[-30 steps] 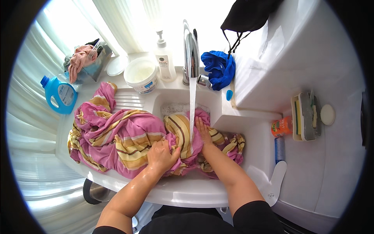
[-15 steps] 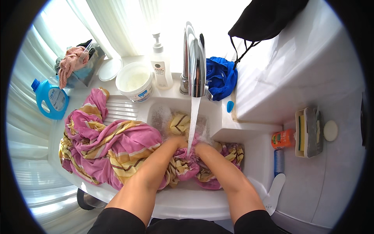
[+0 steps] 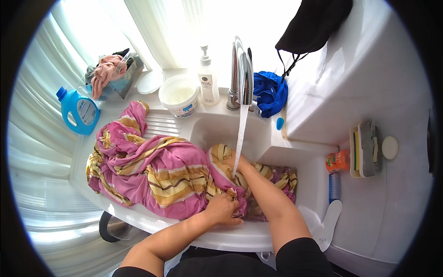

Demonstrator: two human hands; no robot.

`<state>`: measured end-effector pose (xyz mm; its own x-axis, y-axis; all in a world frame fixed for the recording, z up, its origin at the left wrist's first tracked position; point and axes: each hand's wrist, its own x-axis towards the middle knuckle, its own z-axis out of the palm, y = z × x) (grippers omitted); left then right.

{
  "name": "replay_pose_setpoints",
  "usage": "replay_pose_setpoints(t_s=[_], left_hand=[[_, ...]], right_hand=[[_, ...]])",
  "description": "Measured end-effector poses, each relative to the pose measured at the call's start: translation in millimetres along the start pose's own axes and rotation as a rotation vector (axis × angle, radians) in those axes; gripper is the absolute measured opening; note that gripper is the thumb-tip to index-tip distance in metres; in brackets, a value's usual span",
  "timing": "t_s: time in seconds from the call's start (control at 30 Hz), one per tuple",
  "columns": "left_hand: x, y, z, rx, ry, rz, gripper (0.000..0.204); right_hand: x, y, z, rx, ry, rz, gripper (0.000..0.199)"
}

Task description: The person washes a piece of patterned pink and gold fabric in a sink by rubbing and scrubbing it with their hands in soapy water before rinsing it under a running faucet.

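A large wet cloth (image 3: 184,159), pink with yellow, white and brown stripes, is bunched over the sink's ribbed drainboard and hangs into the basin. Near the front rim, my left hand (image 3: 222,210) has its fingers curled into a fold, its thumb sticking out. My right hand (image 3: 232,160) is farther back, closed on another striped fold; its fingertips are partly hidden by the cloth. Between my hands and the faucet (image 3: 242,78) a stream of water (image 3: 241,134) falls onto the fabric. More of the cloth lies in water to the right of my right forearm.
Behind the white sink (image 3: 258,237) stand a white tub (image 3: 179,94), a pump bottle (image 3: 208,85) and a blue cloth (image 3: 269,94). A blue detergent jug (image 3: 79,111) is at left. On the right are an orange bottle (image 3: 338,160), a blue brush (image 3: 334,187) and a sponge holder (image 3: 367,150).
My left hand has come out of the basin toward the front rim and holds a fold there. My right hand has lifted out of the water. More cloth is drawn up out of the basin's back.
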<state>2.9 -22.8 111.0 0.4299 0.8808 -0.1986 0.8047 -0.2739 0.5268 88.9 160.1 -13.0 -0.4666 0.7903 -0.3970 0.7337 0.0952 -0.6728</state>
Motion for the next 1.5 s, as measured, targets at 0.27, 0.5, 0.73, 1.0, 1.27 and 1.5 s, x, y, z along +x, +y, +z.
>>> replay_pose_setpoints(t_s=[0.27,0.5,0.73,1.0,1.27,1.5], left_hand=[[50,-43,-12,-0.267,0.642,-0.186,0.063],[3,-16,40,0.065,0.130,-0.190,0.073],[51,-60,73,0.017,0.340,-0.265,0.046],[107,-114,93,-0.022,0.185,-0.499,0.063],[100,-119,37,-0.749,0.241,-0.616,0.072],[9,-45,40,-0.376,0.258,-0.104,0.054]], right_hand=[[-175,-35,-53,-0.042,-0.035,-0.352,0.042],[-200,20,-23,-0.373,0.146,-0.537,0.064],[-109,79,45,-0.200,0.405,-0.732,0.051],[-56,66,35,-0.056,0.131,-0.269,0.039],[-129,-23,-28,0.008,0.165,0.023,0.047],[-229,-23,-25,-0.281,0.095,-0.444,0.077]])
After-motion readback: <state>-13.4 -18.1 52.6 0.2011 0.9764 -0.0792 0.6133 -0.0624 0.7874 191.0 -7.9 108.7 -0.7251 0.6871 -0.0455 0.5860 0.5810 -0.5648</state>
